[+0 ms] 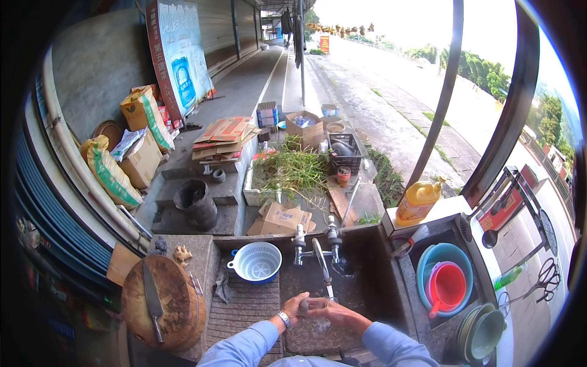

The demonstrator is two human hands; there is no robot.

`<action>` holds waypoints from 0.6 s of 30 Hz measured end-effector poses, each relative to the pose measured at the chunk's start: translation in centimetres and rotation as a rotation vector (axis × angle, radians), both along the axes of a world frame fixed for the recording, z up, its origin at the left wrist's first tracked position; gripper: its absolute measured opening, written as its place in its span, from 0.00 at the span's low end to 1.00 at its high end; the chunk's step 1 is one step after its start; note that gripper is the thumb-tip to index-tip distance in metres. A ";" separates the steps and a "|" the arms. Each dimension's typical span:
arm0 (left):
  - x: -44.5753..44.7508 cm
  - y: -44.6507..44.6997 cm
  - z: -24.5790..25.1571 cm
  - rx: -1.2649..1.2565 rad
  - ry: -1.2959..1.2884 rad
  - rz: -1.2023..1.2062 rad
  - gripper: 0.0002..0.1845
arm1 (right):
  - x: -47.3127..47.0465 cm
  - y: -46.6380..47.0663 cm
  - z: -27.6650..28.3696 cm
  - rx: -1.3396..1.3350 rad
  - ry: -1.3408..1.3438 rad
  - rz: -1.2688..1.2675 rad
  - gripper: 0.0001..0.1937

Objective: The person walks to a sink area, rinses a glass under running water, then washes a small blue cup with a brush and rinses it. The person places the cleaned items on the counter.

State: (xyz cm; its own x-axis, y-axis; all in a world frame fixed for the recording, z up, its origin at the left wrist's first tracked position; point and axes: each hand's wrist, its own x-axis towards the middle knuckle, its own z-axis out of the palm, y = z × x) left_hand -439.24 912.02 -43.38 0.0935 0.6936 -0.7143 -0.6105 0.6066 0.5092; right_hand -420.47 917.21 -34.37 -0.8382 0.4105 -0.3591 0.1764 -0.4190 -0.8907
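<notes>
My left hand, with a metal watch at the wrist, holds a small greyish object. It is too covered by fingers to tell what it is. My right hand closes over the same object from the other side. Both hands are over the stone sink, just below the mouth of a curved metal faucet, and water runs down beside the right fingers. To the upper left, a white colander in a blue basin sits on the ribbed stone washboard, with a grey rag beside it.
Left stands a round wooden chopping block bearing a cleaver, with ginger behind. Right are nested basins with a red dipper, stacked bowls, a yellow pump bottle and hanging ladles. Beyond the sink lies cardboard.
</notes>
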 end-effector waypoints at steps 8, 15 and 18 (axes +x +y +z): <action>-1.8 0.5 2.4 -0.052 0.079 -0.121 0.20 | -1.6 -0.6 -2.8 0.368 -0.101 0.318 0.49; -3.6 1.3 2.4 0.147 0.303 -0.078 0.13 | -3.0 -1.7 -1.0 -0.045 0.201 0.050 0.50; -3.5 1.8 2.8 0.262 0.300 0.001 0.12 | -3.5 -1.6 -0.1 -0.742 0.541 -0.227 0.48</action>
State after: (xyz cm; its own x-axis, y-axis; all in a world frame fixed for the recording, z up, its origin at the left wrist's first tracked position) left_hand -442.75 913.79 -40.54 -0.0932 0.8558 -0.5088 -0.4113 0.4323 0.8025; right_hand -423.93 915.59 -34.49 -0.8957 0.4068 -0.1797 -0.3378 -0.8851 -0.3200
